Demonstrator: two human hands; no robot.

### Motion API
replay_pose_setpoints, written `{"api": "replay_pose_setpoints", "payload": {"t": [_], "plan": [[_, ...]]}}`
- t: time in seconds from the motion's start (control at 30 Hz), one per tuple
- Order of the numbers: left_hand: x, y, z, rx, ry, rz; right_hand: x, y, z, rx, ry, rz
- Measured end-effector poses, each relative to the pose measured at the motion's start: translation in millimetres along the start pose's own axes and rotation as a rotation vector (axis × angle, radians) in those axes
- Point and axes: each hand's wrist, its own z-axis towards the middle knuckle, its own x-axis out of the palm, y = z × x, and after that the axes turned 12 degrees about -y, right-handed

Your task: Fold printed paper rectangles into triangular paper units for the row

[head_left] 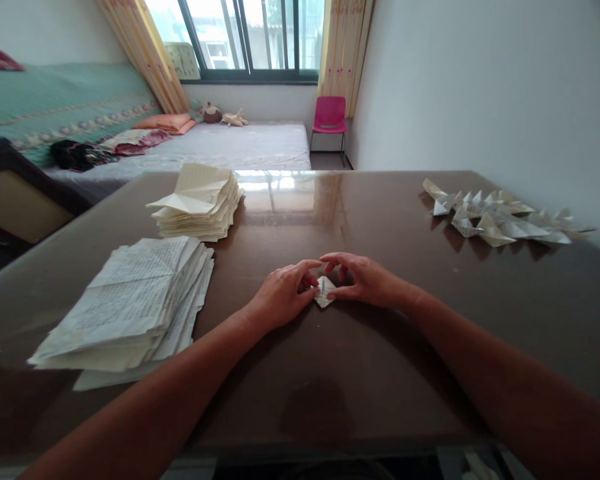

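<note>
A small piece of folded paper (324, 293), diamond-shaped and pale, lies on the brown tabletop between my hands. My left hand (286, 290) grips its left edge, with the thumb near the front and the fingers curled behind. On the other side my right hand (363, 280) pinches the right edge, its thumb on the paper and its forefinger arched over toward the left fingertips. Part of the paper is hidden behind the fingers. Both wrists rest close to the table.
To the left lies a stack of printed sheets (125, 293), with a pile of cream paper (195, 203) behind it. Several folded paper boats or similar shapes (500, 217) sit at the right. Beyond the glossy table (290, 233) are a bed (260, 143) and a pink chair (330, 115).
</note>
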Motion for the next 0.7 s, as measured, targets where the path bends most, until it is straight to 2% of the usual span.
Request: {"api": "replay_pose_setpoints", "payload": {"t": [0.13,0.23,0.37,0.47,0.57,0.63,0.7], "plan": [[-2.7,-4,-3,0.072,0.02,0.076,0,5,-3,-0.03,0.046,-0.134],[-4.1,-5,-4,0.118,0.055,0.122,2,6,-4,-0.048,0.043,-0.153],[-3.7,-4,-3,0.056,0.069,0.096,4,7,-3,-0.045,0.025,-0.09],[-2.4,-5,-3,-0.024,0.066,-0.036,4,9,-2,-0.032,0.005,-0.044],[-2.6,-7,-2,-0.004,-0.039,-0.116,3,12,-2,-0.028,-0.078,0.038],[-3.3,-6,0,0.027,-0.125,-0.075,3,12,-2,-0.068,-0.18,0.039],[-3.4,-4,2,0.027,-0.162,-0.027,3,10,-2,-0.115,-0.249,-0.026]]}}
